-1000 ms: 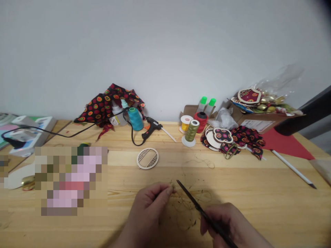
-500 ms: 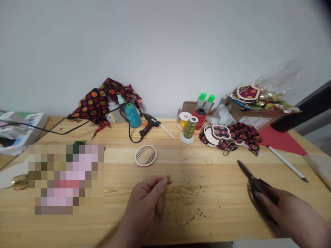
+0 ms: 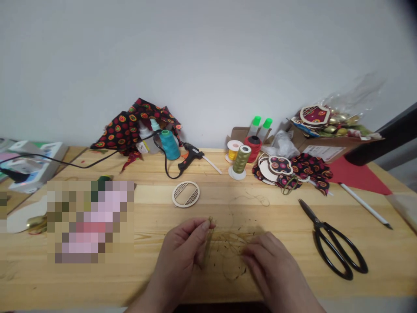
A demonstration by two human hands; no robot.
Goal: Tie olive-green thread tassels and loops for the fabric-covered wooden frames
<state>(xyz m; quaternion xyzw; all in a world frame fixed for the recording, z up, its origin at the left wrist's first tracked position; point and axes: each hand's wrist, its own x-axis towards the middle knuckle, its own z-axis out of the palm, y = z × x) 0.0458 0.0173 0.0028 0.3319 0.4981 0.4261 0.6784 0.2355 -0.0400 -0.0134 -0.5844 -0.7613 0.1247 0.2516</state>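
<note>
My left hand (image 3: 185, 243) pinches a strand of olive-gold thread between thumb and forefinger. A small knotted tuft of it (image 3: 210, 220) sticks out past the fingertips. To its right, my right hand (image 3: 273, 263) reaches low over the table with half-curled fingers and a small gap between thumb and forefinger. Its fingertips are at the edge of loose thread loops (image 3: 224, 269) on the wood; I cannot tell whether they touch them. Black-handled scissors (image 3: 332, 243) lie on the table to the right, apart from the hand. An oval wooden lattice frame (image 3: 186, 194) lies beyond my left hand.
At the back stand a hot glue gun (image 3: 190, 158), a teal thread cone (image 3: 170, 144) and an olive thread spool (image 3: 242, 158). Patterned fabric pieces (image 3: 312, 171) and a white pen (image 3: 365, 204) are at right. A pixelated patch covers the left. Dark scraps lie between my hands.
My right hand has let go of the scissors, which now lie on the table. It has moved left to the thread loops. My left hand keeps its pinch, nearly still.
</note>
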